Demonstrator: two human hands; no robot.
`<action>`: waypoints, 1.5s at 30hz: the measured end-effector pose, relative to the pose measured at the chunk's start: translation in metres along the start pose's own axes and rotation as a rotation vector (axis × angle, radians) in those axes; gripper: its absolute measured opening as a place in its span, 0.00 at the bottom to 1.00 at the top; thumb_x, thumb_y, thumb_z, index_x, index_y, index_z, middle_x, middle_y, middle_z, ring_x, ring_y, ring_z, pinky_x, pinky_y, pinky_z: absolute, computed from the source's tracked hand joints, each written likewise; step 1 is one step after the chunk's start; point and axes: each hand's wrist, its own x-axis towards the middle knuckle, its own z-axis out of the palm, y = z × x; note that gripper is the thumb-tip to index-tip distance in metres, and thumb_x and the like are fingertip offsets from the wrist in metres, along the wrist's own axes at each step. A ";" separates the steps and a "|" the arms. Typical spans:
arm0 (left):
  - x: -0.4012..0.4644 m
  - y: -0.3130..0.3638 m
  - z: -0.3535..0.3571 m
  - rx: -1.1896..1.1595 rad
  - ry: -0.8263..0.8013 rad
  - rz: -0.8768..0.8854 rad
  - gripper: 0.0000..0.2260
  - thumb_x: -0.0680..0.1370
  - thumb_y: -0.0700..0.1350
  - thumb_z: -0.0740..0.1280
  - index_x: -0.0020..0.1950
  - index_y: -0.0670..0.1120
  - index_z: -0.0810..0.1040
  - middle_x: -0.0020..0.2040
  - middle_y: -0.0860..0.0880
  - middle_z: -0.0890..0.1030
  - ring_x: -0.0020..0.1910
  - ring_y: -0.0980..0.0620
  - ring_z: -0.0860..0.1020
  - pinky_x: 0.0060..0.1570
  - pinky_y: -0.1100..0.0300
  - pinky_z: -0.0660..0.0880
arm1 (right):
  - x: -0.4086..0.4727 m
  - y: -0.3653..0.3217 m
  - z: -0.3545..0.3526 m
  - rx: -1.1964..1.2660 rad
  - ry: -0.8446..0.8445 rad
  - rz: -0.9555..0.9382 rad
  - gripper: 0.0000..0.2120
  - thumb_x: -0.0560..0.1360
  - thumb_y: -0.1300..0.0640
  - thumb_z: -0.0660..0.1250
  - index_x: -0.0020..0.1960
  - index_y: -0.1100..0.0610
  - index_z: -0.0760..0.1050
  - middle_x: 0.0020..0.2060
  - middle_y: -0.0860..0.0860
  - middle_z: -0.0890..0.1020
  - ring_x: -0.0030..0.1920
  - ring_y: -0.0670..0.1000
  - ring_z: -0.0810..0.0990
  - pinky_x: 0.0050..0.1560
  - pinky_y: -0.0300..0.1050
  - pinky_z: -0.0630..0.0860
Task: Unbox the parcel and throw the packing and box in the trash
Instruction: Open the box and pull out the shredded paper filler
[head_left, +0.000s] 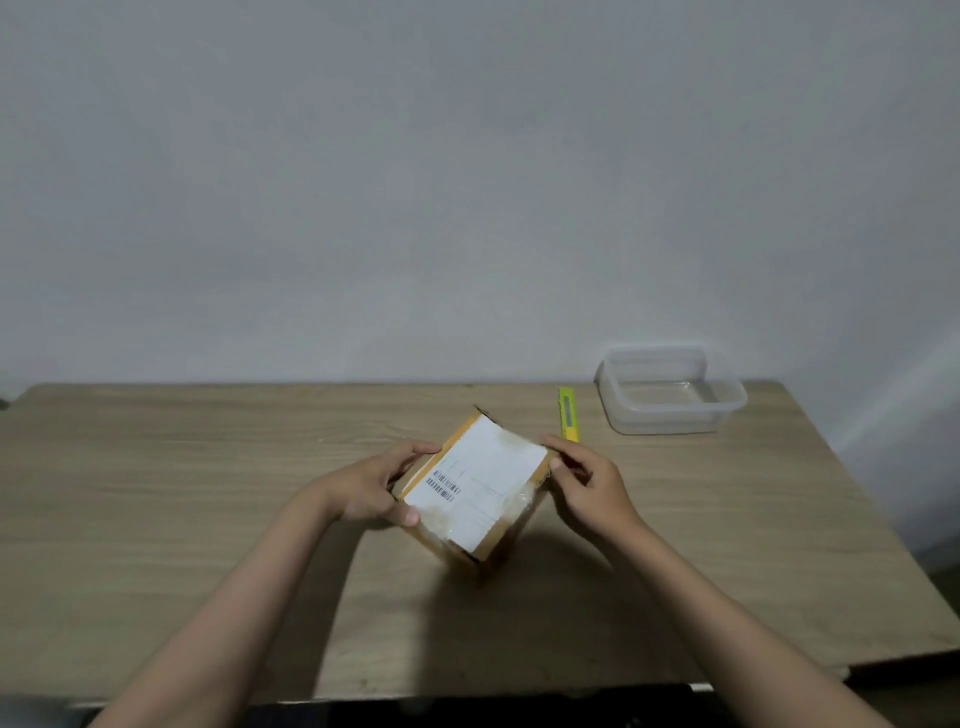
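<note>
Over the middle of the wooden table, the cardboard parcel is sitting tilted between 2 hands, 1 corner pointing down. Its white shipping label is facing up, showing barcodes, but the print is too small to read. The left hand is gripping the parcel's left edge, fingers wrapped on. The right hand is pinching the right corner. Behind, a yellow utility knife is lying beside a clear plastic container, which is showing nothing inside.
</note>
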 end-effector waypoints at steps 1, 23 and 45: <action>-0.003 0.001 0.004 0.028 0.038 0.004 0.39 0.63 0.43 0.74 0.71 0.54 0.63 0.66 0.52 0.74 0.65 0.52 0.72 0.60 0.56 0.71 | -0.004 0.000 0.001 0.015 0.004 0.011 0.13 0.76 0.61 0.64 0.58 0.53 0.79 0.55 0.46 0.81 0.56 0.41 0.78 0.55 0.25 0.70; -0.052 -0.026 0.117 -0.203 0.639 0.191 0.43 0.58 0.43 0.78 0.69 0.56 0.62 0.55 0.68 0.78 0.55 0.69 0.75 0.54 0.72 0.71 | -0.113 -0.013 0.018 -0.099 0.166 -0.109 0.15 0.62 0.53 0.79 0.48 0.52 0.81 0.46 0.44 0.80 0.46 0.40 0.78 0.43 0.27 0.71; -0.056 -0.030 0.120 -0.145 0.649 0.211 0.42 0.61 0.36 0.80 0.70 0.49 0.64 0.61 0.56 0.76 0.59 0.64 0.73 0.57 0.76 0.66 | -0.052 -0.081 0.011 0.150 0.345 -0.030 0.16 0.75 0.46 0.65 0.61 0.49 0.74 0.56 0.50 0.80 0.48 0.47 0.79 0.54 0.53 0.79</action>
